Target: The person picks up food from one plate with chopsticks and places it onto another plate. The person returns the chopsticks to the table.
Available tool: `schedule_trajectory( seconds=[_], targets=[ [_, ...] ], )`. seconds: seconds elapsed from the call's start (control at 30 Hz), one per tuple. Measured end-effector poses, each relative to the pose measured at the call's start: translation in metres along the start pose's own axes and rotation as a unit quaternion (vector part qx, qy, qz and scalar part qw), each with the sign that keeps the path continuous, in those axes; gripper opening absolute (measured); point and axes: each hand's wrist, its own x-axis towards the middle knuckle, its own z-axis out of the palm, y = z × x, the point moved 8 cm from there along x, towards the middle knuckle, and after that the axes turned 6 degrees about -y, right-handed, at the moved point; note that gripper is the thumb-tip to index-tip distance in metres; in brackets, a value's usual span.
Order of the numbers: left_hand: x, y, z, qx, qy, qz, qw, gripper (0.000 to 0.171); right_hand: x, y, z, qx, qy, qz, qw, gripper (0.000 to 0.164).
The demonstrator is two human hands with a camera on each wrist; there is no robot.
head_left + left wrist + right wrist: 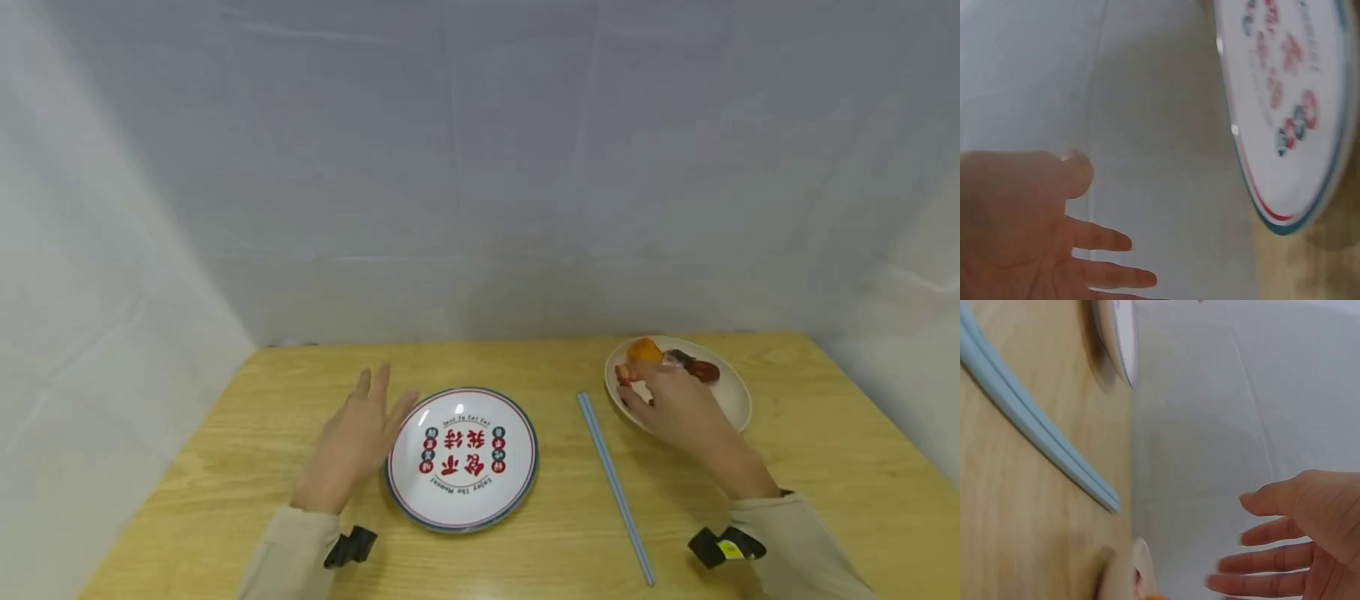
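My left hand (352,450) hovers at the left edge of a white plate (408,496) with a blue rim and red printed characters. The left wrist view shows that hand with fingers spread, holding nothing. Over a cream plate (738,407) at the right is my right hand (686,408), its fingers reaching above the food-like pieces. In the right wrist view its fingers (1266,557) are extended and apart, gripping nothing. On the cream plate lie an orange piece (645,350), a dark red piece (703,372), a grey piece (678,358) and a reddish piece partly hidden by the fingers.
A pair of light blue chopsticks (615,487) lies on the wooden table (555,550) between the two plates. White sheeting (480,208) hangs behind the table and along both sides. Each wrist wears a black strap-on device.
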Motion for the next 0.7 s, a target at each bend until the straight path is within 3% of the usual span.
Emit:
schedule_trajectory(
  seconds=[0.13, 0.27, 0.4, 0.7],
  targets=[
    [0.000, -0.007, 0.001, 0.008, 0.040, 0.013, 0.9991, 0.073, 0.007, -0.011, 0.016, -0.002, -0.037, -0.001, 0.999, 0.013],
    [0.003, -0.014, 0.002, 0.020, 0.085, 0.029, 0.9958, 0.047, 0.009, -0.009, 0.039, -0.003, -0.121, 0.070, 0.990, 0.023],
    [0.008, -0.021, 0.009, 0.018, 0.093, 0.034, 0.9949, 0.030, 0.006, -0.004, 0.060, 0.003, -0.182, 0.123, 0.976, 0.037],
    [0.016, -0.032, 0.021, 0.021, 0.104, 0.050, 0.9931, 0.028, 0.005, -0.002, 0.078, 0.047, -0.174, 0.136, 0.974, 0.055]
  ],
)
